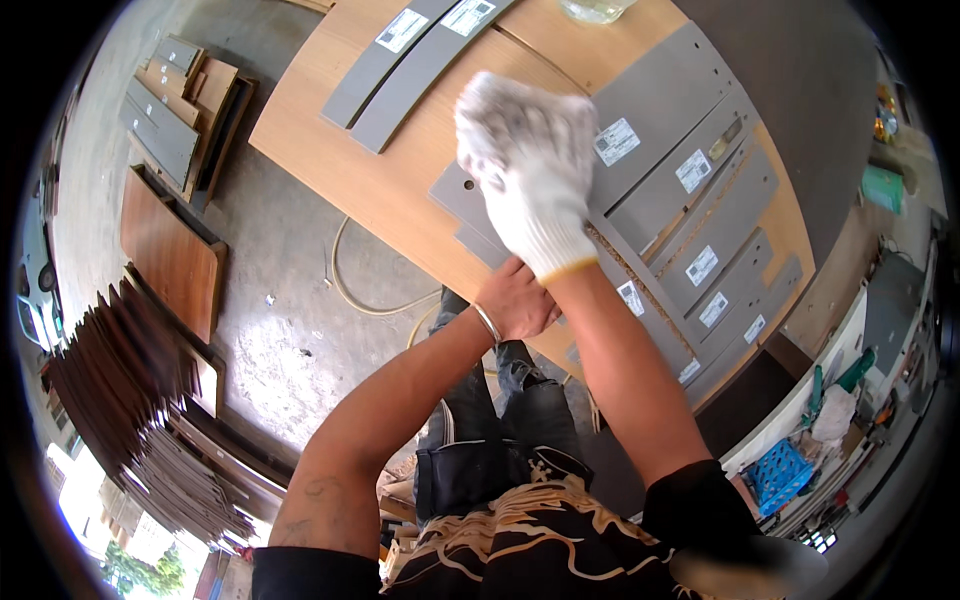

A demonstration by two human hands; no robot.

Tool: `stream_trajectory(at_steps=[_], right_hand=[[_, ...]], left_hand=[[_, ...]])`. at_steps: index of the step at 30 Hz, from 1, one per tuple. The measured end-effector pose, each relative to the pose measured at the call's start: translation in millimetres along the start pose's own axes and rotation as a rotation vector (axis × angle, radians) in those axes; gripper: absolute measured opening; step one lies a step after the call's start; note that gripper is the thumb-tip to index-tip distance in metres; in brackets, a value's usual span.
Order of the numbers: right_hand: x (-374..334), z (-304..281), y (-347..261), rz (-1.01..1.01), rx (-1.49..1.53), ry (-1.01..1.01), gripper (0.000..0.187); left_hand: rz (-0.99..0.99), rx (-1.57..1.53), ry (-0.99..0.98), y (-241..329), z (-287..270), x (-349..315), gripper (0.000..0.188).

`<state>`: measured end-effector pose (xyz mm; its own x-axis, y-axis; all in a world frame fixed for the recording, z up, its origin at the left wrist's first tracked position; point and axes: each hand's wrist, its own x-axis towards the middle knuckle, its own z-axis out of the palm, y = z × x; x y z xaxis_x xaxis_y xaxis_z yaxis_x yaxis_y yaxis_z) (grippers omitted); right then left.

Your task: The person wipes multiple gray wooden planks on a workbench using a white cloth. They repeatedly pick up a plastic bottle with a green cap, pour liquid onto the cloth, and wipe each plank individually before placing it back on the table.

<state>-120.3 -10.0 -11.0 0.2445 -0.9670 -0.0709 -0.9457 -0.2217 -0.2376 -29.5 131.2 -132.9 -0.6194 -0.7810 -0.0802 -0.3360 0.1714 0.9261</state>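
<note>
A white knitted glove covers my right hand, which is curled into a fist above the grey panels and slightly blurred. Whatever it holds, if anything, is hidden. My left hand is bare and crosses under my right wrist at the table's near edge. Its fingers look curled, partly hidden by the right wrist, and what they grip cannot be made out. Beneath the glove lies a grey panel with a round hole near its corner. Beside it, a wide grey panel carries a white label.
Several narrower labelled panels lie rightward on the wooden tabletop; two grey strips lie farther left. Board stacks and thin brown boards stand on the floor leftward. A hose curves below. At right sits a blue basket.
</note>
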Motion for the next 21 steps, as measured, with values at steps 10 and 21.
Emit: stream_trajectory(at_steps=[10, 21], right_hand=[[-8, 7, 6, 0.109, -0.123, -0.102, 0.060], [14, 7, -8, 0.070, -0.056, -0.104, 0.062]], left_hand=[[0.250, 0.685, 0.045, 29, -22, 13, 0.038], [0.179, 0.633, -0.066, 14, -14, 3, 0.051]])
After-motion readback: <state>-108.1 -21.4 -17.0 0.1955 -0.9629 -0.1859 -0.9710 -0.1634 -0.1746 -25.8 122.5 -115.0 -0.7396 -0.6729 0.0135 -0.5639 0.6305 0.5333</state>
